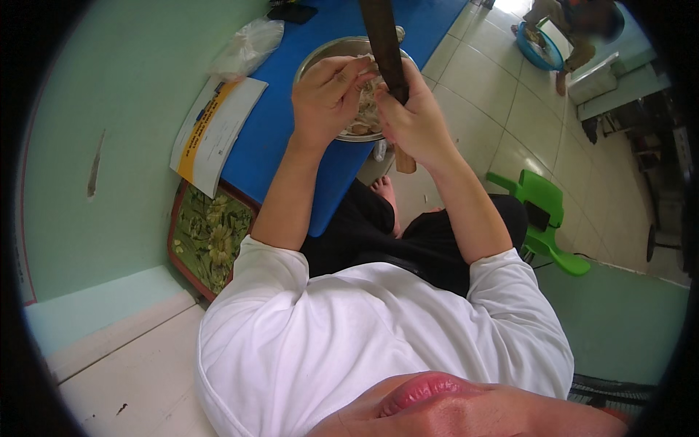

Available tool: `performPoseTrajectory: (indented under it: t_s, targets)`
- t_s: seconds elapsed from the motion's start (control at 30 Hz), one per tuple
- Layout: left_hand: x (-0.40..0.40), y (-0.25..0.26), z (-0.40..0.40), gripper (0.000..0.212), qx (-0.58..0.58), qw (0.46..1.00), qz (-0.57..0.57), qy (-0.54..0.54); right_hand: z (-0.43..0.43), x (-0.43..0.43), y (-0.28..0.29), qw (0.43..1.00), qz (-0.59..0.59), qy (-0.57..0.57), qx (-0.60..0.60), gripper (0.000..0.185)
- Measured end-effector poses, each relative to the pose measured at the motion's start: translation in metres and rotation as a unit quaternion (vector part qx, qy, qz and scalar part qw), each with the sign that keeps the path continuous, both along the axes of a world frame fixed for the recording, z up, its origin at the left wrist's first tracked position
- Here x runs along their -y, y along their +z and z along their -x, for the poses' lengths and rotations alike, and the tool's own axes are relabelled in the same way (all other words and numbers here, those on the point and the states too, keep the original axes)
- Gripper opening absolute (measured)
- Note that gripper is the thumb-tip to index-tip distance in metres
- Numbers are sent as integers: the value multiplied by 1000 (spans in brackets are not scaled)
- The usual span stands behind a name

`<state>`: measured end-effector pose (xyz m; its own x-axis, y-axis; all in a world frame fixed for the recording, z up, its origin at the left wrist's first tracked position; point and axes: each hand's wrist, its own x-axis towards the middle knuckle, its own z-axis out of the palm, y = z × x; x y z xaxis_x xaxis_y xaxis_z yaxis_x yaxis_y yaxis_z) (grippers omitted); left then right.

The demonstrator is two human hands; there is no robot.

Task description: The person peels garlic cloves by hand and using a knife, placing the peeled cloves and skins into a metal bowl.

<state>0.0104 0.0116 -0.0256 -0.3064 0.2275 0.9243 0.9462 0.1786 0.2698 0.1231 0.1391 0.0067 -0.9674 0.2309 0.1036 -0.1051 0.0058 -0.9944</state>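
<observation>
My right hand (pixel 418 123) grips a large knife (pixel 385 41) with a dark, broad blade that points away from me. The end of its wooden handle (pixel 405 159) sticks out below the fist. Level with it, my left hand (pixel 326 101) pinches a small pale piece (pixel 372 64), apparently a garlic clove, close to the blade. Fingers partly hide that piece. Under both hands is a round metal bowl (pixel 312 56) holding pale, papery bits and cloves (pixel 365 113) that look like garlic. The bowl rests on a blue table (pixel 273 158).
On the table's left lie a printed booklet (pixel 218 131), a clear plastic bag (pixel 251 46) and a dark flat object (pixel 293 13). A floral-patterned panel (pixel 210 235) is beside the wall. To the right stands a green chair (pixel 538 194). Farther off, another person works at a blue basin (pixel 527 52).
</observation>
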Motion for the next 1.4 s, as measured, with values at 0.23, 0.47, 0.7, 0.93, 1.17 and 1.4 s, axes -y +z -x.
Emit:
performPoseTrajectory:
  t_s: [0.23,0.47,0.7,0.93,1.17,1.4]
  targets:
    - [0,0,3,27,9,999,-45,16,2,3,-7,993,-99,0,-61,53]
    - [-3,2,-4,27,2,999,-22,29,3,1,-8,998,-54,-7,-37,50]
    - [-3,-1,-5,27,5,999,-31,-10,1,2,-5,995,91,26,-9,36]
    - [-1,0,-4,25,121,987,-59,-84,2,11,-4,979,197,33,-35,37]
    - [4,3,2,23,66,995,-57,-41,0,15,-2,994,100,33,-12,34]
    - [4,1,0,23,111,989,-80,-57,-3,11,0,974,214,69,2,26]
